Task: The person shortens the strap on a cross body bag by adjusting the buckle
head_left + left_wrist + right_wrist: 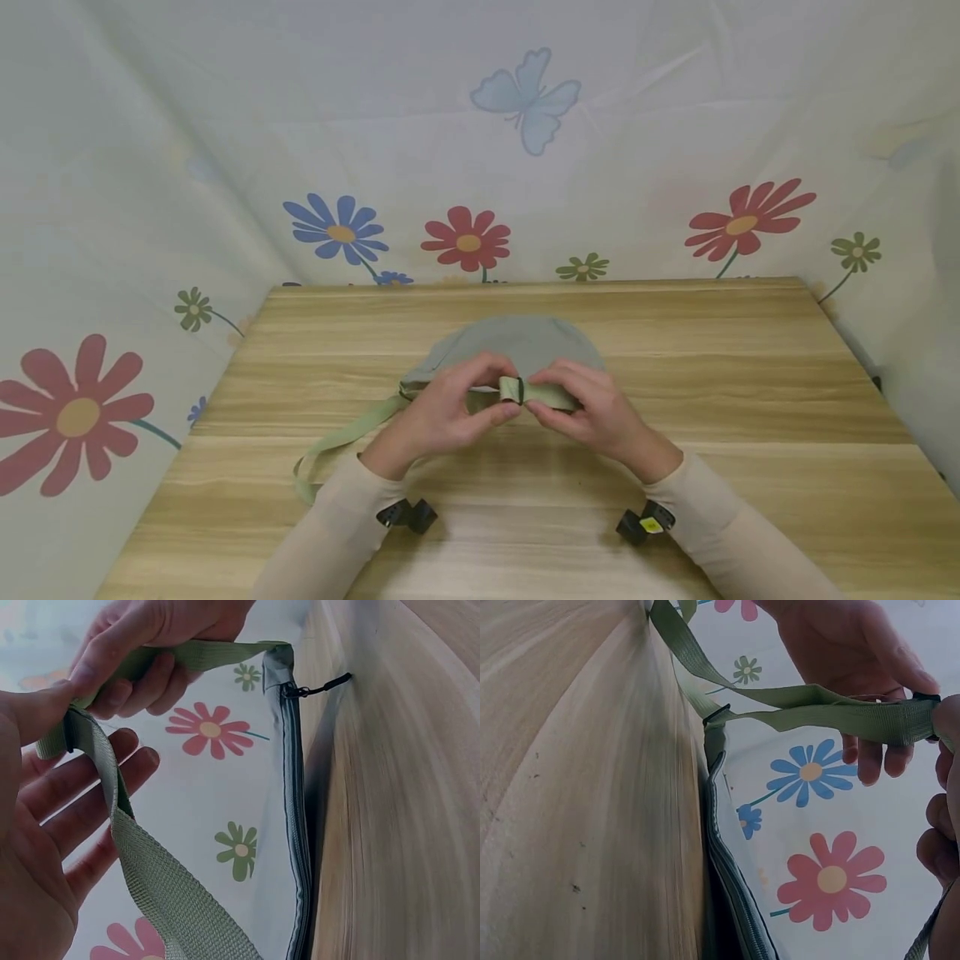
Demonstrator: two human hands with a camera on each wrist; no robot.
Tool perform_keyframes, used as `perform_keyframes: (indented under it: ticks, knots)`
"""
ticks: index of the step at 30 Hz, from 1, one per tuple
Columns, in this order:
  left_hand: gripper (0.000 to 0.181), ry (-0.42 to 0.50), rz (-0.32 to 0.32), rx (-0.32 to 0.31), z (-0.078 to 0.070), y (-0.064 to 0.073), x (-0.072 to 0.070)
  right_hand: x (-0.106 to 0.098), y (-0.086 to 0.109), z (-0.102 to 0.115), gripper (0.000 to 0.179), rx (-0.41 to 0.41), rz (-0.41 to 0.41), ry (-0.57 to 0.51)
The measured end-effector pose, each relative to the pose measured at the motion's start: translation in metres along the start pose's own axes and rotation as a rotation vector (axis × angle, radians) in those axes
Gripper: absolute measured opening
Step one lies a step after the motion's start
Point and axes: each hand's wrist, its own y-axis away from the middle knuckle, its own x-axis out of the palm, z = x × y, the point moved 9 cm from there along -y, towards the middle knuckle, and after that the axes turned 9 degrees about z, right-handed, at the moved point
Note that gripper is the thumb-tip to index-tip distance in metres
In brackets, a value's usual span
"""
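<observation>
Bag [525, 337], grey-green: rests on surface [750, 375], between its centre and far edge.
Strap [360, 429], green: trails from bag toward left edge; another length lifted clear.
Slider [521, 391], dark: on lifted strap.
Your left hand [457, 404]: pinches strap at slider's left side.
Your right hand [588, 404]: pinches strap at right side; paired grip probably meant to steady strap, keep slider exposed.

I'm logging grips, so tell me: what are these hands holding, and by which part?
The left hand and right hand pinch the green strap of a grey bag, on either side of its black buckle.
</observation>
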Motion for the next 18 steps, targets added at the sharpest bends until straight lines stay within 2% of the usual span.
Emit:
perform_keyframes:
  ticks: [4,10,18]
  knots:
    - [0.027,-0.006,-0.021,-0.007,0.001,0.001,-0.003,0.0,0.002,-0.002,0.036,0.042,0.048,0.043]
    - [0.027,-0.081,-0.073,-0.021,0.003,0.007,-0.012,-0.009,0.011,-0.013,0.035,0.132,0.111,0.064]
    - [0.03,-0.048,-0.094,-0.076,0.01,0.011,-0.016,-0.016,0.017,-0.019,0.039,0.17,0.105,0.034]
